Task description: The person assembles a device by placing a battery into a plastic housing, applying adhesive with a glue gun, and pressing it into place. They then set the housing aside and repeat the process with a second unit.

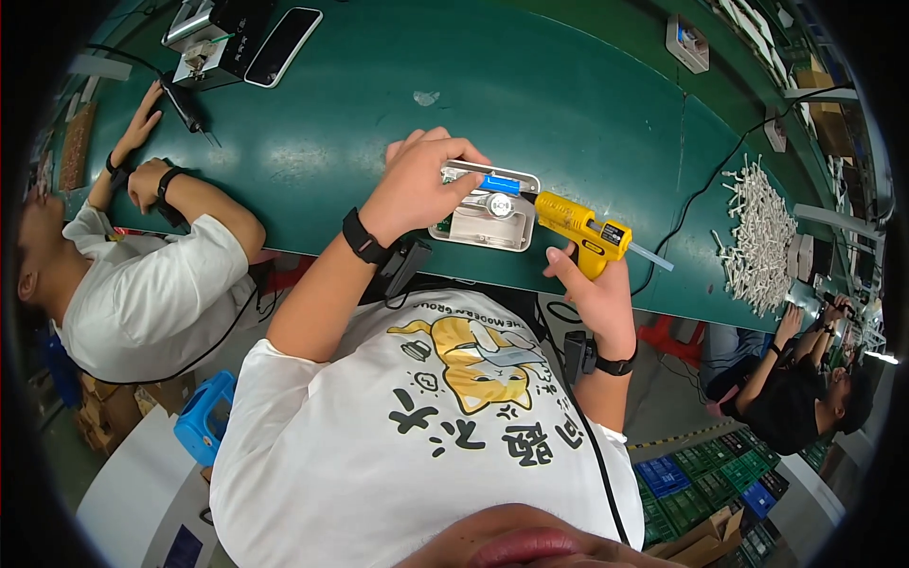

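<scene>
My left hand [423, 180] curls over the left end of the white case [488, 231], thumb inside the rim beside the blue cell [501, 185], fingers spread along the far side. My right hand [598, 289] is closed round the handle of the yellow glue gun [571, 220], thumb raised along the back of the grip. I have the case lying open side up on the green surface [568, 95], near its front edge, between the hands. The gun's dark nozzle reaches the case's right rim, by the right end of the cell; I cannot tell whether it touches. A round pale part [500, 205] sits just below the cell. A translucent glue stick [651, 257] juts from the gun's rear.

Off to my right I see a heap of white pieces [757, 237] and a black cable [679, 220] curving across the surface. At far left lie a phone [284, 47] and a black tool [183, 102], near a co-worker [156, 284] in a white shirt.
</scene>
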`<state>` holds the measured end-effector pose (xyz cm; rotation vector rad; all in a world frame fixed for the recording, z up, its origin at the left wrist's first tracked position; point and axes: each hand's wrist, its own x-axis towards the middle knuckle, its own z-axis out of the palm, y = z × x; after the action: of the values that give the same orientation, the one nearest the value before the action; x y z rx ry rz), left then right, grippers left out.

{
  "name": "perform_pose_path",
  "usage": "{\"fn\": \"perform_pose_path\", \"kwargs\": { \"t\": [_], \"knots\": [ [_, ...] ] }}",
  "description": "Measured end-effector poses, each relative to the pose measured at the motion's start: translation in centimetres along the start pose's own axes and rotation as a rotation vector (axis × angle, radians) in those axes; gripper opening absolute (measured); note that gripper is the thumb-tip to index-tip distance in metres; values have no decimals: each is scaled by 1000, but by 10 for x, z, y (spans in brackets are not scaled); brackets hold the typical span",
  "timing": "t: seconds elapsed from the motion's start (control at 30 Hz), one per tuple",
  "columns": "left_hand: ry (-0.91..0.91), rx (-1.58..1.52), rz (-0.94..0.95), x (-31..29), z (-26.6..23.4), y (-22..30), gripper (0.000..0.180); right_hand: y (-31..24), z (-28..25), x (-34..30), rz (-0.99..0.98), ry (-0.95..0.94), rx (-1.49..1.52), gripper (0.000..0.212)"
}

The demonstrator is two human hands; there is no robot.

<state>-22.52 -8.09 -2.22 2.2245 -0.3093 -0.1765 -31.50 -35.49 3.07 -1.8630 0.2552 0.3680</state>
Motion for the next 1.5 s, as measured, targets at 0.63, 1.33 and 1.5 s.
{"fn": "perform_pose_path", "kwargs": {
  "t": [0.63, 1.33, 1.5],
  "knots": [
    [1, 28, 180, -11, -2, -12, 35, -16, 24, 7, -190, -70, 8, 20],
    [-19, 7, 174, -14, -5, -13, 38, -37, 38, 19, -92, -147, -128, 23],
    [30, -6, 243, -17, -12, -15, 39, -34, 24, 12, -34, -146, 41, 19]
  ]
}}
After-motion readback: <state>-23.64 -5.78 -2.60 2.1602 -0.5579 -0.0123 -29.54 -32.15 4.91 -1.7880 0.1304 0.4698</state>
